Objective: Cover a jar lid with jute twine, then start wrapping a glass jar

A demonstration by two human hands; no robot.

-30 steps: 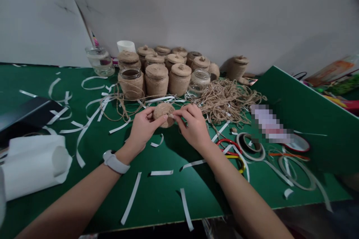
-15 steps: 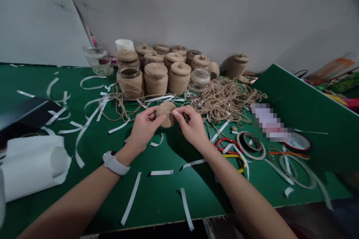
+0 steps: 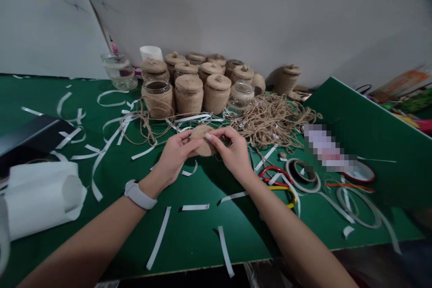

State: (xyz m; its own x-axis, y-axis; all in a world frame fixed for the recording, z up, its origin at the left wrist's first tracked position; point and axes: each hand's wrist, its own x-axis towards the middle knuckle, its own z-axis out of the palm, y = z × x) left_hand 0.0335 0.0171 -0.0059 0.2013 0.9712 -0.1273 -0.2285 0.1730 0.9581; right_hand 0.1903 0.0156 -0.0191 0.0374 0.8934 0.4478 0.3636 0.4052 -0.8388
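A round lid covered in coiled jute twine (image 3: pixel 201 148) is held up over the table, its spiral face towards me. My left hand (image 3: pixel 177 154) grips its left edge between thumb and fingers. From the right, my right hand (image 3: pixel 232 146) pinches at the lid, with the thumb on its face and the curled fingers by its right edge. Whether a twine end lies under that thumb is hidden. Behind the hands stand several twine-wrapped jars (image 3: pixel 189 98), most with lids. Loose jute twine (image 3: pixel 275 121) lies heaped right of them.
Bare glass jars (image 3: pixel 119 72) and stacked white cups (image 3: pixel 151 52) stand at the back. Red-handled scissors (image 3: pixel 275 168), tape rolls (image 3: pixel 299 177) and white strips (image 3: pixel 158 238) lie about the green table (image 3: pixel 192 252). A green board (image 3: pixel 381 144) leans at right, a white roll (image 3: pixel 43 198) at left.
My right thumb has moved inward from the lid's right edge onto its face. The lid and both hands sit slightly further right and lower in view.
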